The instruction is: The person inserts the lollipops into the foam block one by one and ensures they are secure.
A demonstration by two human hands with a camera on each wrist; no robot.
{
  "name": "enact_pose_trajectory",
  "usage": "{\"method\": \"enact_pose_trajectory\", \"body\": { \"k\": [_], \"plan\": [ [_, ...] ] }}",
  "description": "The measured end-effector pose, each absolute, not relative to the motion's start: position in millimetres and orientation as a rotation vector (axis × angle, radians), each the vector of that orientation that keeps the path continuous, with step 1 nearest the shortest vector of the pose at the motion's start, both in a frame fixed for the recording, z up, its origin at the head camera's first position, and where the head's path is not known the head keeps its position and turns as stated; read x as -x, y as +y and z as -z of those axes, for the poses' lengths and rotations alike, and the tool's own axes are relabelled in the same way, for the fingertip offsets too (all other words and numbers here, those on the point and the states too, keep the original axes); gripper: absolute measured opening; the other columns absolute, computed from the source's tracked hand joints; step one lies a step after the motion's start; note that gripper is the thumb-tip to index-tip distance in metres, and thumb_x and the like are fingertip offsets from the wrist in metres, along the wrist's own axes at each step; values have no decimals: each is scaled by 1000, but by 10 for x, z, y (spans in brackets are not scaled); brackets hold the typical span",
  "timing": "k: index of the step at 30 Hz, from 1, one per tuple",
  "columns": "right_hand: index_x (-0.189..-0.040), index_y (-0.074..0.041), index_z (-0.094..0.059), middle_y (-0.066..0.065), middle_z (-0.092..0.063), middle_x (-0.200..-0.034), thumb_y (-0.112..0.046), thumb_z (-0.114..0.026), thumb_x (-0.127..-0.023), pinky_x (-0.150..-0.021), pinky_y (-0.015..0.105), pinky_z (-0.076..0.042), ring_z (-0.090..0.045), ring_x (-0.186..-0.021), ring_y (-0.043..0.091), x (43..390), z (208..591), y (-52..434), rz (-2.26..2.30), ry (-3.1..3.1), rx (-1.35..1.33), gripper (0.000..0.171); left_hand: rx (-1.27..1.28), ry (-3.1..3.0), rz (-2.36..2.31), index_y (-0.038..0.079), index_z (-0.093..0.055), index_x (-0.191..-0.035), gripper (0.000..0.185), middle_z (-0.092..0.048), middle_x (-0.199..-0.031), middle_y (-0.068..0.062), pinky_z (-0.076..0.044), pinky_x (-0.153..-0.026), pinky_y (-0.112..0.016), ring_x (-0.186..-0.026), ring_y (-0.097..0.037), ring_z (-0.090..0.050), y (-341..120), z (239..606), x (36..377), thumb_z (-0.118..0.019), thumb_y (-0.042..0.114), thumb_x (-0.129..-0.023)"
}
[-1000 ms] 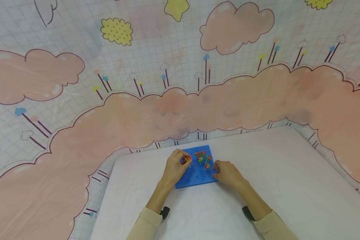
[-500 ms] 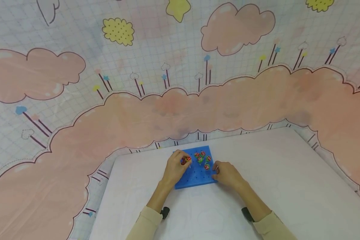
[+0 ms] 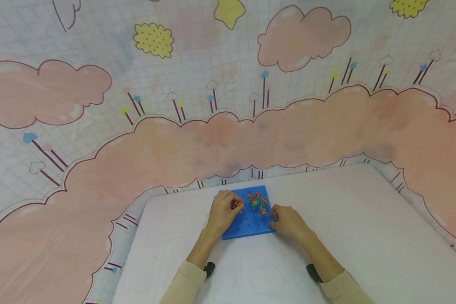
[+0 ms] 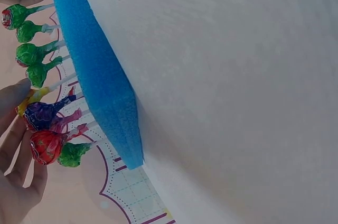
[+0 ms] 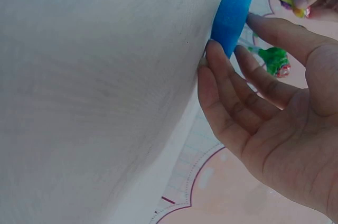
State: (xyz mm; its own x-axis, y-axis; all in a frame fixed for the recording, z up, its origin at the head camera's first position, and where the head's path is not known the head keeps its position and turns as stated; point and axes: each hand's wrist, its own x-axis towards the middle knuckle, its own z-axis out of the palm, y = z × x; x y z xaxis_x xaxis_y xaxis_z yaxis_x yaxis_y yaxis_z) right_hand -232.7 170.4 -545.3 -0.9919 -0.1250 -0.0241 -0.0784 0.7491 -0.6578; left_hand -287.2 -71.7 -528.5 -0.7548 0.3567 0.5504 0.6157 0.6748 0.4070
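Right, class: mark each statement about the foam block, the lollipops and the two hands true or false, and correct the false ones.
1. The foam block is blue. True.
2. The left hand grips a bunch of lollipops over the block. True.
3. The right hand holds a lollipop by its stick. False: its straight fingers rest against the block's edge and hold nothing.
4. Several lollipops stand with their sticks pushed into the block. True.
5. The block lies on a bare wooden table. False: it lies on a white tabletop.
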Motion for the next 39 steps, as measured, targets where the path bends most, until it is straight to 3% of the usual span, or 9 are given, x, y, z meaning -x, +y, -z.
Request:
{"method": "enact_pose_trajectory", "body": {
  "k": [33,39],
  "plan": [
    [-106,-6,-71,0,-65,-82,-14,-84,-88,-69,34,-55,-59,-74,16,2340,5476,1720,1060,2880,177,24,713,-2525,737,12,-74,-87,22,-72,-95,-1,-51,-87,-40,-95,-20,-55,-697,5366,2917,-94,17,-78],
    [-108,-6,-73,4,-69,-93,-16,-86,-87,-78,39,-59,-64,-84,19,2409,5381,1755,998,2913,187,27,703,-2512,784,12,-76,-95,26,-65,-102,-1,-49,-87,-42,-98,-22,-55,-691,5338,2961,-95,18,-78]
  ]
}}
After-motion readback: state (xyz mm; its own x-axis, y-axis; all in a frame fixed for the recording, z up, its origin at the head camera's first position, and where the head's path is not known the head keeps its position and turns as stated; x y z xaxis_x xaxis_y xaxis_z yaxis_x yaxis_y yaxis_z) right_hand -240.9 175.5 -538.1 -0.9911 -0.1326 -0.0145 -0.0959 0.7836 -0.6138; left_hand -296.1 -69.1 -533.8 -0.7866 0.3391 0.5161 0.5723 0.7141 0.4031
